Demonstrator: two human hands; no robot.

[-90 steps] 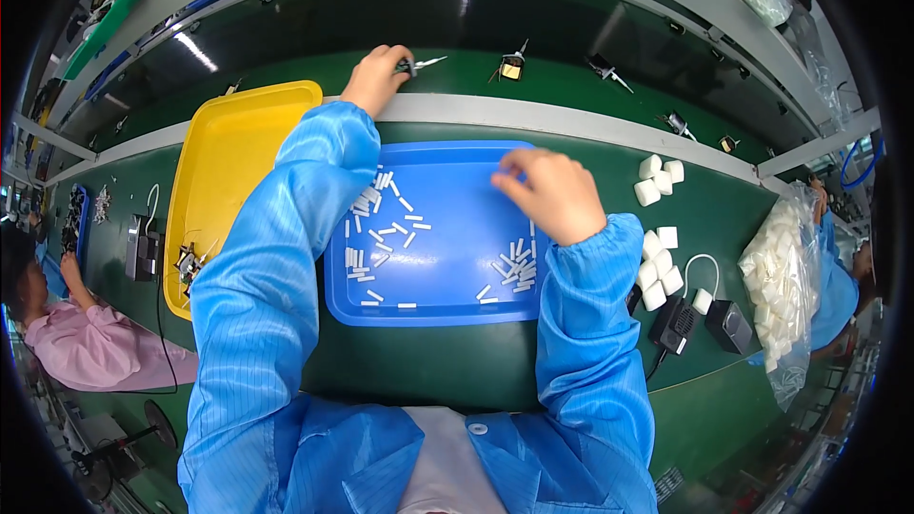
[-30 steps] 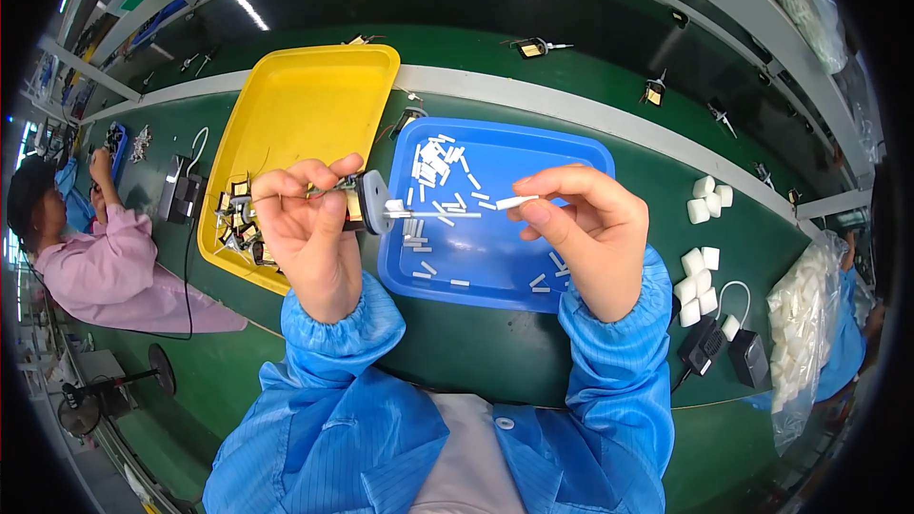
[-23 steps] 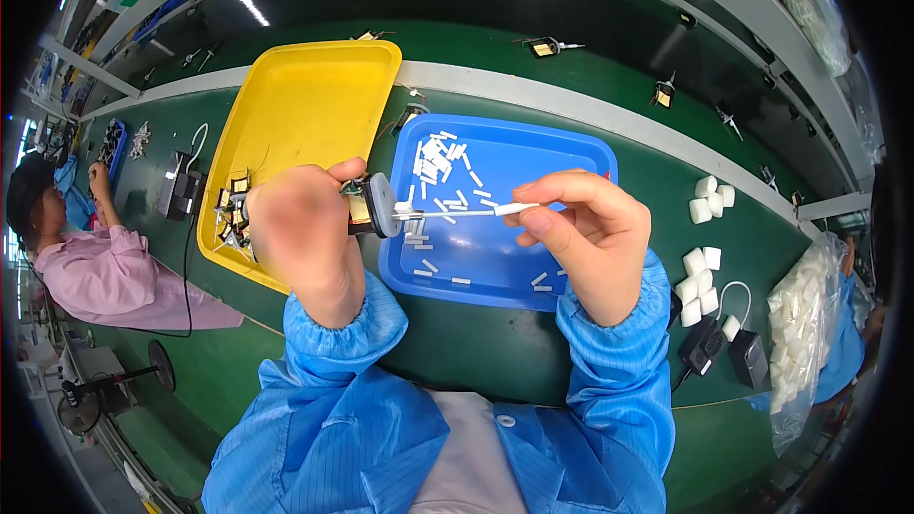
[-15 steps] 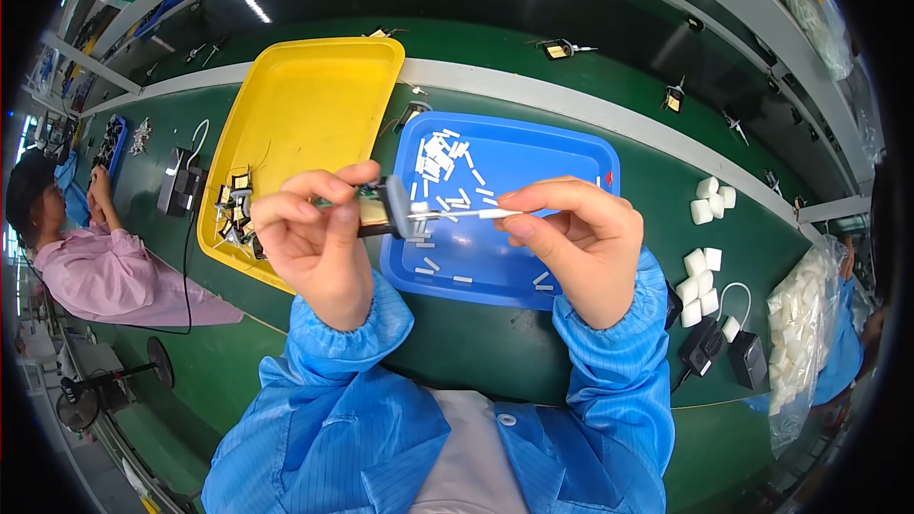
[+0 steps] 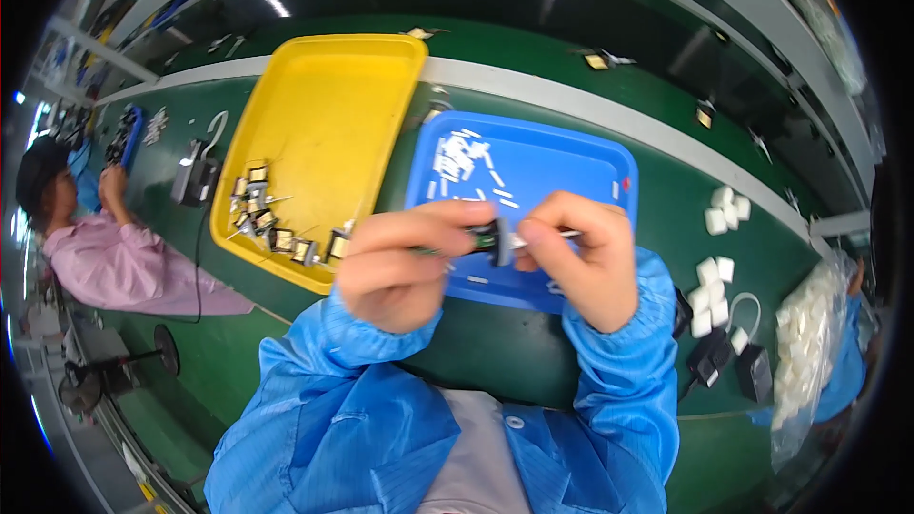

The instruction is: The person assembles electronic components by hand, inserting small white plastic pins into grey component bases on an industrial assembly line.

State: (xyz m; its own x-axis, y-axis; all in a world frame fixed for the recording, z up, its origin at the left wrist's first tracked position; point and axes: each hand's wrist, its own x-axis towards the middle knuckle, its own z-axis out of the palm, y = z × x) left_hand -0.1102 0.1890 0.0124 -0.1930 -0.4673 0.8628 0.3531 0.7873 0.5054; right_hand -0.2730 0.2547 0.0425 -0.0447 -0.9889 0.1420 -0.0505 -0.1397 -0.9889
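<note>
My left hand (image 5: 395,271) is closed around a small circuit-board assembly with a grey end plate (image 5: 503,242); the fingers hide most of it. Close to that plate, my right hand (image 5: 592,262) pinches the white sleeve (image 5: 517,240) at the assembly's wires, and only bits of white show between the fingers. Both hands are held above the near part of a blue tray (image 5: 621,157). Loose short white sleeves (image 5: 460,158) lie scattered in this tray, mostly heaped at its far left.
To the left a yellow tray (image 5: 328,100) holds several similar assemblies (image 5: 280,240). White blocks (image 5: 706,297), black adapters (image 5: 755,373) and a clear bag of white blocks (image 5: 807,343) are at the right. Beyond runs a dark green conveyor (image 5: 524,43) carrying spaced assemblies. A person in pink (image 5: 124,271) sits at far left.
My hands have come closer together, and the wires stretched between them are now mostly covered. The left hand has moved right with the assembly. My view has shifted slightly leftward.
</note>
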